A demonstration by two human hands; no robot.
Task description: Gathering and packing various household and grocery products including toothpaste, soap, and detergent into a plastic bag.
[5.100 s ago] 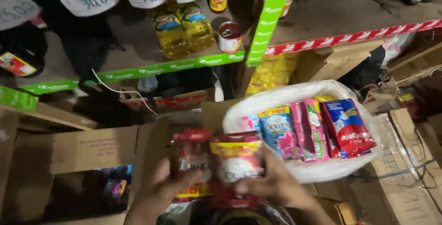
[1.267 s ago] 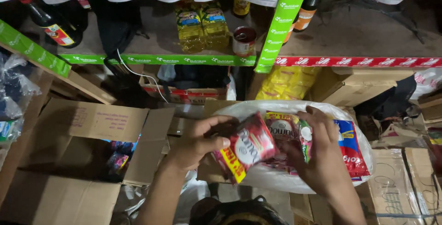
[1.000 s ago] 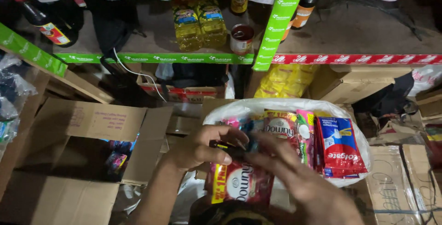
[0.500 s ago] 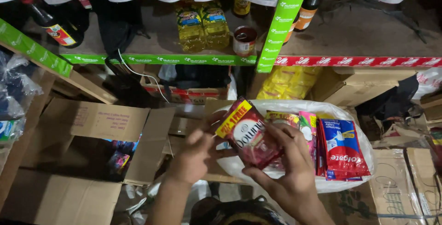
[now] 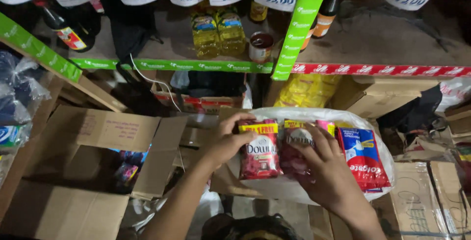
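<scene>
Left hand grips a dark red plastic sachet; right hand presses flat-fingered on its neighbours. Both sit in a white plastic bag, mid-stocking; the sachet needs seating upright.

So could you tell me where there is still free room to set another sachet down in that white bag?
The white bag is crowded along its far side: the blue-and-red sachet, a second dark red sachet under the right hand, and the dark red sachet held by the left hand. Bare lining shows only along the near edge, below the dark red sachets.
</scene>
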